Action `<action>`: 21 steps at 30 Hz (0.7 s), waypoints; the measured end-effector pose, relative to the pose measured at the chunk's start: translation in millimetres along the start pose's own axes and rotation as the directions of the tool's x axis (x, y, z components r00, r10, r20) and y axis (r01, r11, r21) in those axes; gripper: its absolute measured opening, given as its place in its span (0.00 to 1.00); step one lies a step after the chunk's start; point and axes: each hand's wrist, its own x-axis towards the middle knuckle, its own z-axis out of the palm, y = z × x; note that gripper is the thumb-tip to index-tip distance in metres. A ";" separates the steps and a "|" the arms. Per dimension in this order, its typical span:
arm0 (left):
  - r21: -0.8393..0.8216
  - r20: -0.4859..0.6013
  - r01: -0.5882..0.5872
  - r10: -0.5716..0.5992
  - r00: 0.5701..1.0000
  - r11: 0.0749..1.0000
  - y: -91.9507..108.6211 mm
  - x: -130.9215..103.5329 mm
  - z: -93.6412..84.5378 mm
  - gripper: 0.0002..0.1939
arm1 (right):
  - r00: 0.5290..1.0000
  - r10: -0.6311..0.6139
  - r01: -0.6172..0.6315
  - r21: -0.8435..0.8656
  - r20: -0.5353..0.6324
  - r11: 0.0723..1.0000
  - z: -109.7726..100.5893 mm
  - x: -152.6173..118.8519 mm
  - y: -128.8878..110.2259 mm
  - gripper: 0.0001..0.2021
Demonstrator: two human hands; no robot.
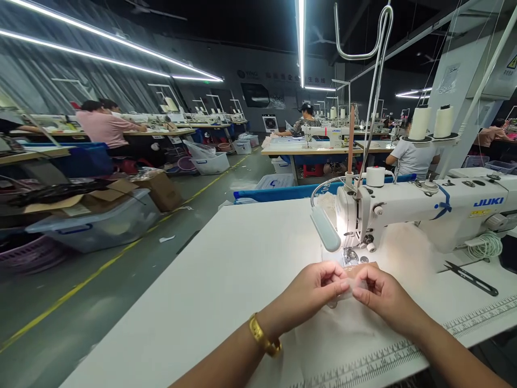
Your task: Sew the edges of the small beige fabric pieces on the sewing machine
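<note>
Just in front of the needle area of a white sewing machine point(404, 205), both hands pinch a small piece of thin, pale fabric point(346, 295). My left hand point(319, 288) has its thumb and fingers closed on the left side of it, a gold bangle on that wrist. My right hand point(382, 293) grips the right side, fingers bent. A tan piece point(363, 268) lies behind the fingertips, near the presser foot point(349, 257). Parts of the fabric are hidden by my fingers.
Thread snips point(472, 278) lie on the white table point(226, 291) at right, beside a coil of pale cord point(483, 246). A printed ruler point(375, 362) follows the front edge. Plastic bins point(97, 221) stand on the floor at left. Other people sit at machines further back.
</note>
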 end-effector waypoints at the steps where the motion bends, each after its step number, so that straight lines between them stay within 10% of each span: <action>1: 0.007 -0.008 0.000 0.000 1.000 1.000 -0.3 0.6 0.7 0.19 | 1.000 0.000 0.000 0.000 -0.003 1.000 0.3 0.1 0.1 0.15; 21: -0.051 -0.035 0.021 -0.023 0.999 0.998 -7.6 2.9 0.0 0.19 | 0.996 0.038 -0.032 0.073 -0.082 0.997 0.3 0.2 3.3 0.13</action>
